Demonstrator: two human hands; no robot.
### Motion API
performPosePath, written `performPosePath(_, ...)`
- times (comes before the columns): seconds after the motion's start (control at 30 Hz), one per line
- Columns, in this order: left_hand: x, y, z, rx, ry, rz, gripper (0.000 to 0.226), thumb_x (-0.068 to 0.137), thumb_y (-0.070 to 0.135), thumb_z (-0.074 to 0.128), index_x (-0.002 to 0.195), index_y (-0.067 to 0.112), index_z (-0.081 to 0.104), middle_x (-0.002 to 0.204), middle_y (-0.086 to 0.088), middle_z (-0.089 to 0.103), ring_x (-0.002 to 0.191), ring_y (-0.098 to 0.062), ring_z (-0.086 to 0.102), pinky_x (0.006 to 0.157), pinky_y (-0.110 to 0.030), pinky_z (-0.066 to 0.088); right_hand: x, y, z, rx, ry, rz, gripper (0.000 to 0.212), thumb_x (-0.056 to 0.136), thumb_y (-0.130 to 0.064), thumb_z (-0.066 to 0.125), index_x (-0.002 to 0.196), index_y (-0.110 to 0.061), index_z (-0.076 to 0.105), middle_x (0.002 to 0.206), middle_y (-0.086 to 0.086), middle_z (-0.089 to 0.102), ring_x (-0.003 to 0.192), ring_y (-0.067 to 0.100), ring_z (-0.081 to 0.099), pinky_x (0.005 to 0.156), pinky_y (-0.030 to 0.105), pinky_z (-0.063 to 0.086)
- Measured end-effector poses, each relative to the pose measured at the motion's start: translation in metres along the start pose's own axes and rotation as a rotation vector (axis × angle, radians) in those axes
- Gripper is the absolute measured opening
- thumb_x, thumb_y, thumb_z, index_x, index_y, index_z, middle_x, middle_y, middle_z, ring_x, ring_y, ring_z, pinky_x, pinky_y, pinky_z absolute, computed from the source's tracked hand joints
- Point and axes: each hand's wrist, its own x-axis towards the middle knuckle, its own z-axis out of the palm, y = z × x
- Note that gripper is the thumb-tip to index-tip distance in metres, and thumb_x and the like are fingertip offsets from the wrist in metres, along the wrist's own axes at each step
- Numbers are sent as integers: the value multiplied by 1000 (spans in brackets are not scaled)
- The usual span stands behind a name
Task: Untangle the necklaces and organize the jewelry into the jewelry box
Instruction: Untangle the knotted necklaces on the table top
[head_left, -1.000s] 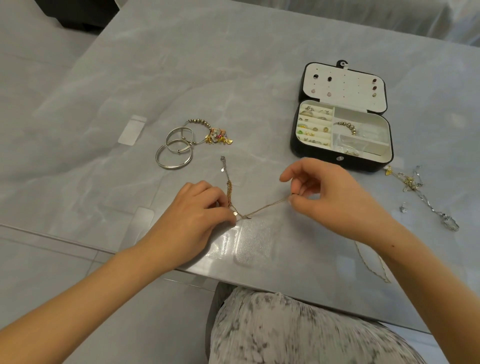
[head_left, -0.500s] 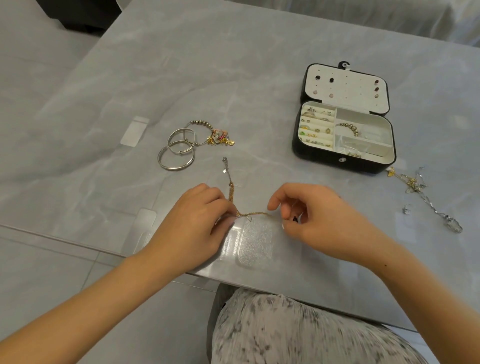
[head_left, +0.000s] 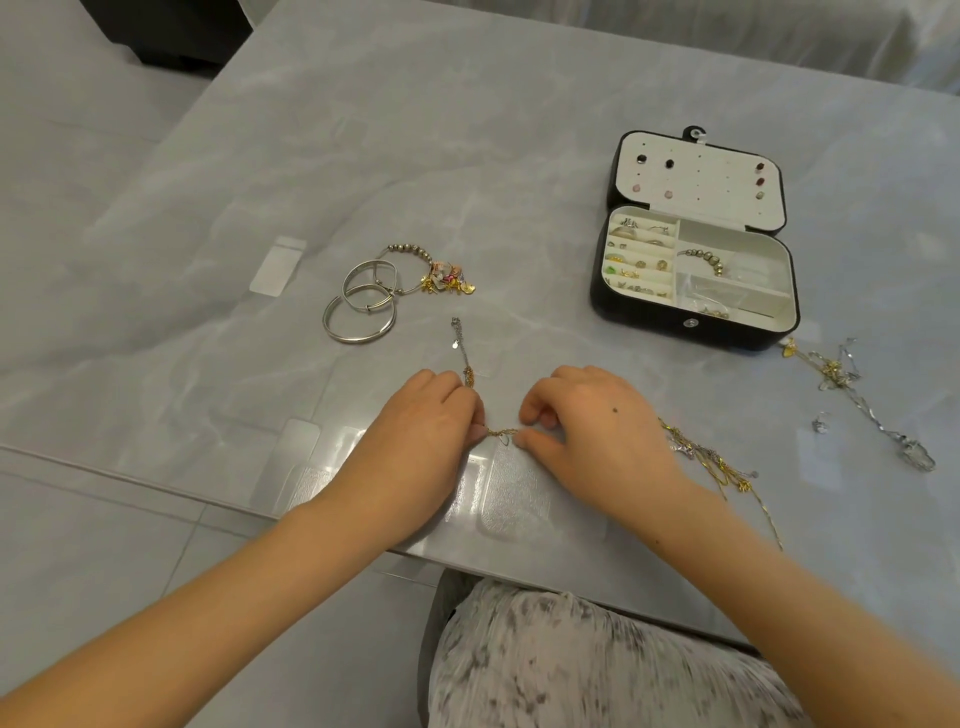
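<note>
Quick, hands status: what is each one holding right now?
Left hand: pinching the gold chain.
Right hand: pinching the same chain, close beside the left.

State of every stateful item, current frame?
left hand: pinching gold chain
right hand: pinching gold chain
gold chain: far end on table, short stretch pinched between both hands
jewelry box: open, lid laid back, compartments partly filled
silver bangles: loose on table, outside box
charm bracelet: loose on table beside bangles
necklace tangle by right wrist: knotted, on table
necklace tangle right of box: knotted, on table
</note>
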Motion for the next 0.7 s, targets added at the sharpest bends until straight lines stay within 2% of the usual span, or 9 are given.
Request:
performPosePath(0.13, 0, -2, -8, -124, 5, -96, 14, 89, 13, 57, 76, 8, 59, 72, 0, 55, 70, -21, 50, 63, -22, 30, 2, 2, 6, 36, -19, 1, 11, 90, -26, 54, 88, -18, 62, 91, -3, 57, 90, 19, 51, 80, 30, 39)
performPosePath(0.27, -1, -5, -14, -195, -1, -141, 10, 92, 12, 55, 83, 8, 58, 74, 10, 49, 71, -10, 42, 70, -10, 34, -2, 4, 7, 148, 18, -6, 9, 89, -23, 56, 81, -19, 57, 76, -12, 44, 81, 14, 46, 70, 24, 31)
performPosePath(0.37, 0, -5, -18, -239, -5, -170, 10, 91, 13, 55, 82, 10, 58, 71, 18, 47, 68, 0, 45, 70, -6, 34, -7, 5, 2, 256, 40, -30, 13, 87, -17, 59, 77, -21, 53, 73, -14, 45, 77, 12, 44, 69, 22, 30)
performPosePath(0.43, 0, -4, -19, -285, 1, -198, 11, 91, 13, 55, 80, 14, 57, 72, 18, 49, 70, 3, 47, 70, -5, 34, -9, 6, 0, 301, 31, -48, 13, 87, -15, 59, 77, -21, 53, 75, -11, 50, 76, 9, 45, 70, 17, 33)
performPosePath(0.53, 0, -3, -20, -379, 12, -256, 11, 90, 13, 57, 80, 17, 57, 77, 15, 55, 76, 3, 51, 68, -5, 35, -10, 7, 2, 329, 5, -53, 9, 86, -12, 59, 79, -16, 55, 67, -14, 48, 65, 2, 44, 64, 10, 33)
performPosePath(0.7, 2, -4, -21, -489, 16, -299, 12, 91, 15, 55, 81, 20, 56, 74, 14, 58, 73, 4, 52, 63, -7, 37, -10, 8, 6, 289, -54, -59, 4, 84, -12, 62, 82, -16, 60, 64, -13, 52, 61, 3, 47, 62, 11, 35)
